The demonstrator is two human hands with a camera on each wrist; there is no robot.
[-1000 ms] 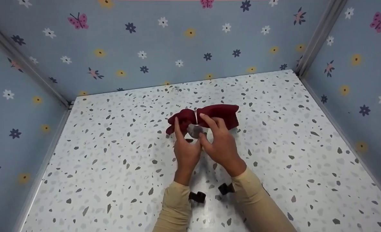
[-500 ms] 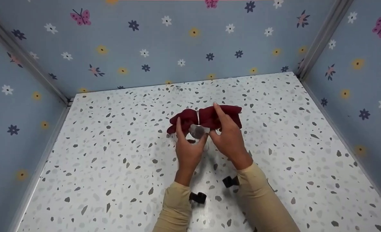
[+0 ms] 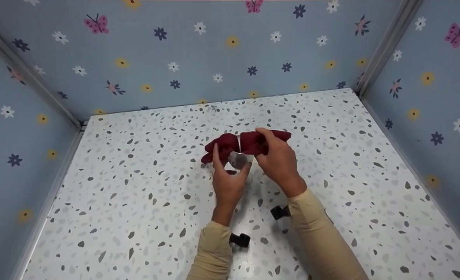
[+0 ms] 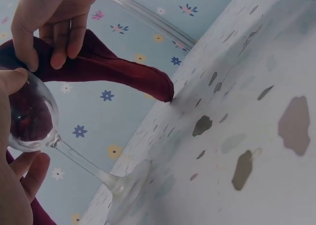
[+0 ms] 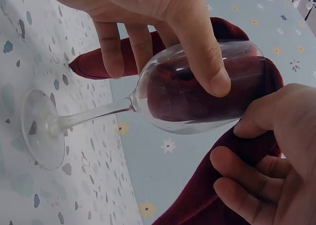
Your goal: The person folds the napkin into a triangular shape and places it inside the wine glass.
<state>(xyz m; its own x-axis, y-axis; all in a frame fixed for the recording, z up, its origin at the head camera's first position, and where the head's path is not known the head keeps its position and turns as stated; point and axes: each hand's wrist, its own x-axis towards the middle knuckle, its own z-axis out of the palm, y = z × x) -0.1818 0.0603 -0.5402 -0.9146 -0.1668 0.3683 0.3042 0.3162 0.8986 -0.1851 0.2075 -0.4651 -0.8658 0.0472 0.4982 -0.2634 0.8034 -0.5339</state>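
A clear stemmed wine glass (image 5: 182,106) stands with its foot on the tabletop. Dark red cloth (image 3: 249,142) fills its bowl, drapes over the rim and hangs down on both sides. My left hand (image 3: 230,184) holds the bowl, its thumb on the near side and its fingers round the far side, as the right wrist view shows. On the right, my right hand (image 3: 280,161) pinches the cloth at the rim between thumb and bent fingers. In the left wrist view, the glass's stem and foot (image 4: 126,188) are in sight beneath the bowl.
A white speckled tabletop (image 3: 136,175) lies under the hands. Pale blue panels (image 3: 195,50) with flowers and butterflies rise at the back and both sides. Black mounts (image 3: 239,240) stick out from the beige sleeves (image 3: 214,249).
My right hand has shifted rightward from the glass, away from the left thumb. Its fingers straightened over the cloth and now bend onto it. My left hand stays on the bowl.
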